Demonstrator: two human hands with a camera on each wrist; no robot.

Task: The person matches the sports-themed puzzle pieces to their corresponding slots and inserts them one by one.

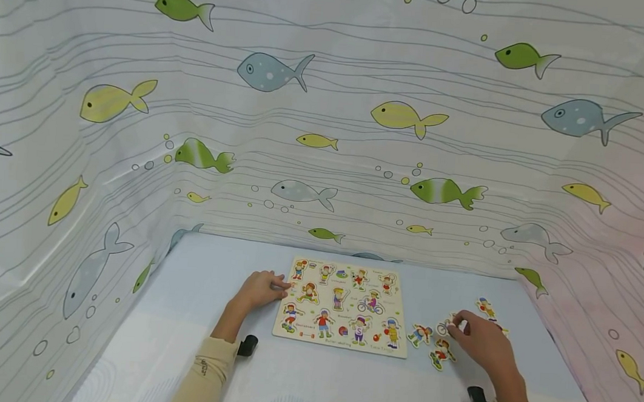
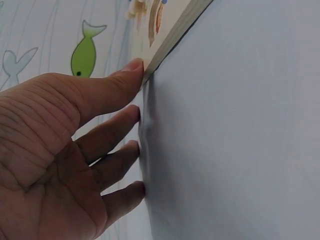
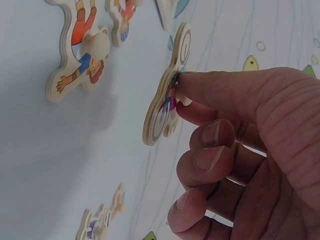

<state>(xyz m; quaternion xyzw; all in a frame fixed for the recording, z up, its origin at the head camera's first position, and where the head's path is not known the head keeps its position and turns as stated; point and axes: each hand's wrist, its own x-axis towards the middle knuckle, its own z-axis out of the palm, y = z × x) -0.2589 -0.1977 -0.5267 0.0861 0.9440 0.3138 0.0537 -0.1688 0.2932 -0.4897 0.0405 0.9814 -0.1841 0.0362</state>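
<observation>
My left hand [image 1: 261, 287] is at the left edge of a wooden peg puzzle board [image 1: 325, 298] printed with children at sports. In the left wrist view the thumb [image 2: 131, 72] touches the board's edge, while the other fingers, loosely bent, rest on the tabletop. To the right of the board, my right hand [image 1: 481, 340] pinches a bicycle puzzle piece [image 3: 165, 100] between thumb and forefinger. That piece is tilted up above the table, its peg mostly covered by the fingers. Loose sports-figure pieces [image 1: 420, 335] and a skater piece [image 1: 442, 354] lie close by.
Beyond the right hand lies another figure piece [image 1: 486, 308], with one more partly hidden behind the hand. A fish-patterned sheet [image 1: 351, 166] rises around the pale table [image 1: 345, 384] at the back and sides. Black wrist cameras [image 1: 247, 346] sit on both wrists.
</observation>
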